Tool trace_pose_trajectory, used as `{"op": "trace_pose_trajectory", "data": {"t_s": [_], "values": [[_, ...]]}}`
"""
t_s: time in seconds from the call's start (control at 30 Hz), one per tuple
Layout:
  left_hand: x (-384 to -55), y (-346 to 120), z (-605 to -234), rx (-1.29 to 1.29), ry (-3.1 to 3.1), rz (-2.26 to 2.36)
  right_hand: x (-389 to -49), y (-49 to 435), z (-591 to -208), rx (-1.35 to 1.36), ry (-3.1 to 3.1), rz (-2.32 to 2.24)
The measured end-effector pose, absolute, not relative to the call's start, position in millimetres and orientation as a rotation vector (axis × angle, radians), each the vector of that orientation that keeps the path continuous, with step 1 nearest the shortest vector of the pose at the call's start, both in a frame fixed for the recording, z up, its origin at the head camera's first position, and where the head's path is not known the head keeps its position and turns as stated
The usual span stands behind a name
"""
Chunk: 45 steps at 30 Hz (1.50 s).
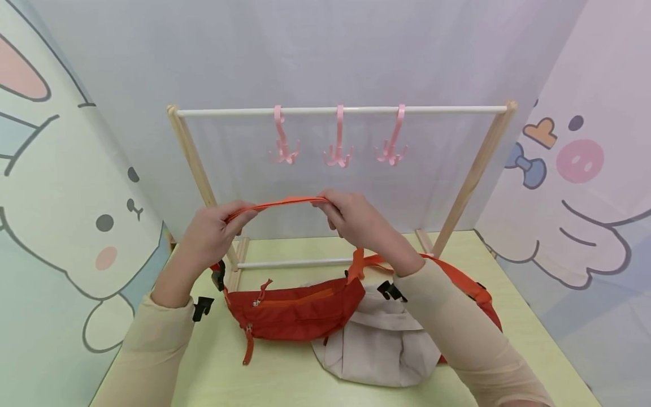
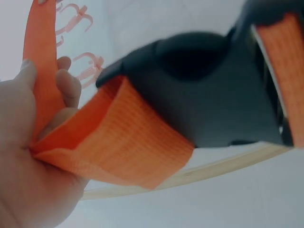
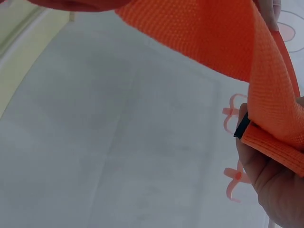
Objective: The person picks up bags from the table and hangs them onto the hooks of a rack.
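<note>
A red waist bag with orange zips hangs low in front, by its orange strap. My left hand pinches the left end of the raised strap between thumb and fingers. At the other end, my right hand grips the same strap, the stretch between them being nearly level. A black buckle sits on the strap beside the left hand in the left wrist view. Folded webbing passes into the right hand in the right wrist view, where a small black piece also shows.
A wooden rack with a white rod stands behind, carrying pink hooks. On the yellow table lies a beige bag, partly under the red one. Another red bag is partly hidden by the right sleeve. Printed curtains surround the table.
</note>
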<state>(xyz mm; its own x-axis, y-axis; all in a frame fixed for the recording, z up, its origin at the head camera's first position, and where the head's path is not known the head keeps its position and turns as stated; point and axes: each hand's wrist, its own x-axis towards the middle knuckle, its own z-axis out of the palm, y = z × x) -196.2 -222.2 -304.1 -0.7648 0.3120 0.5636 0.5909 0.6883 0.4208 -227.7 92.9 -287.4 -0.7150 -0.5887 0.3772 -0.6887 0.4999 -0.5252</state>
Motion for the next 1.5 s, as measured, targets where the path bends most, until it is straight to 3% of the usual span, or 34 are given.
{"op": "trace_pose_trajectory", "data": {"t_s": [0.8, 1.5], "values": [[-235.8, -202.1, -264.2, -0.302, -2.081, -0.707, -257.1, 58.1, -251.4, 0.944, -2.342, 0.954], [-270.5, -188.1, -253.1, -0.138, -2.092, -0.728, -269.1, 49.5, -240.8, 0.768, -2.335, 0.857]]}}
